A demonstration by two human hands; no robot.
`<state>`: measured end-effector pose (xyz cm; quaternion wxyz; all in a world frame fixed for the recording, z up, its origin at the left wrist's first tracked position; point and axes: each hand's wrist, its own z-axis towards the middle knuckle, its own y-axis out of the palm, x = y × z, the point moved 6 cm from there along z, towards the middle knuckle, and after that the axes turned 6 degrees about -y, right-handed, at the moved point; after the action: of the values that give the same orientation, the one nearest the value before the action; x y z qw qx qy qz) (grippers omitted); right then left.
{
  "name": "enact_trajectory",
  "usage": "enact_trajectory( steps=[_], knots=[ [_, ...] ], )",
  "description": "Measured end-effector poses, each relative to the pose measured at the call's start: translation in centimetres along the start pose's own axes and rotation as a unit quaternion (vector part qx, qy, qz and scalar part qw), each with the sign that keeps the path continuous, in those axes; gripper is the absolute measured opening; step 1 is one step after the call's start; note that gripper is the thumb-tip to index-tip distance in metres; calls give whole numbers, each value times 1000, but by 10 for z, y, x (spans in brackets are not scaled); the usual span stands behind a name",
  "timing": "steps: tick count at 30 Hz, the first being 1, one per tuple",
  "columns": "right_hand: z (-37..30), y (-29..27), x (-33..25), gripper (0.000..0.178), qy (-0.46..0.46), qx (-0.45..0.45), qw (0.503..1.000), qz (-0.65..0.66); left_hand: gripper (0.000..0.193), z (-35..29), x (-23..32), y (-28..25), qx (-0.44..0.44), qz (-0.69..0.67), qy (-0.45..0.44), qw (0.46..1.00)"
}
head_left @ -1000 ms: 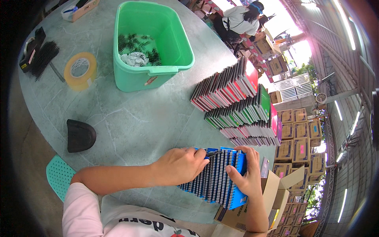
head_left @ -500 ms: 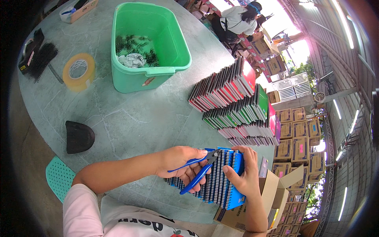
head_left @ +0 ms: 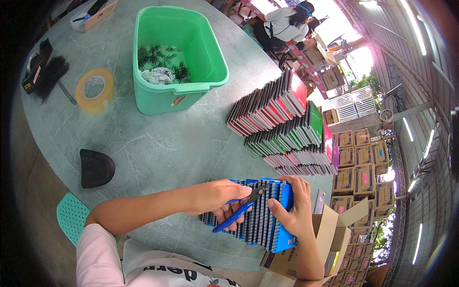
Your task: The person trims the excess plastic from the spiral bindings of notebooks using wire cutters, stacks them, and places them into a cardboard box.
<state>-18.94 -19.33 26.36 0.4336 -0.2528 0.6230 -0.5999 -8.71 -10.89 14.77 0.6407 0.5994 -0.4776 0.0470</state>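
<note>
My left hand (head_left: pixel 222 198) is closed round blue-handled wire cutters (head_left: pixel 234 217). Their dark jaws (head_left: pixel 259 190) lie over the spiral bindings of a row of blue spiral notebooks (head_left: pixel 258 225). At the right end of that row, my right hand (head_left: pixel 299 205) grips the notebooks, thumb on the end cover and fingers over the far edge. Whether the jaws touch a wire is too small to tell. Beyond my hands stand rows of spiral notebooks with red (head_left: pixel 297 93), green (head_left: pixel 314 123) and pink (head_left: pixel 328 143) covers, and purple ones (head_left: pixel 335 158).
A green bin (head_left: pixel 172 98) holds black coil scraps and crumpled material. Left of it lie a tape roll (head_left: pixel 106 98) and a heap of black coils (head_left: pixel 51 79). A black curved piece (head_left: pixel 97 168) rests nearer. An open carton (head_left: pixel 330 239) stands at right; a person (head_left: pixel 284 24) sits far off.
The cutters' handles have come closer together in my left hand, and the tool has shifted slightly. My right hand stays on the blue notebooks.
</note>
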Motion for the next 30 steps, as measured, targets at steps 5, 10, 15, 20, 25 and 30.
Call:
enact_trajectory(
  steps=[5,10,15,20,25,30],
  knots=[
    [0,-1,-6,53,0,0,1000,-13,46,1,1,8,-34,-101,-44,993],
    [-2,0,-3,53,7,-4,1000,-16,40,-10,27,14,296,552,206,752],
    [-4,-6,-4,55,-29,58,998,-5,38,-12,27,5,224,458,148,847],
    [-9,-13,-5,49,-33,141,988,60,44,-8,13,9,45,97,20,994],
    [-10,-16,-7,41,-51,128,989,47,50,2,9,19,-20,-5,-29,999],
    [-10,-16,-8,41,-69,124,989,41,53,11,10,19,-53,-31,-28,998]
  ],
)
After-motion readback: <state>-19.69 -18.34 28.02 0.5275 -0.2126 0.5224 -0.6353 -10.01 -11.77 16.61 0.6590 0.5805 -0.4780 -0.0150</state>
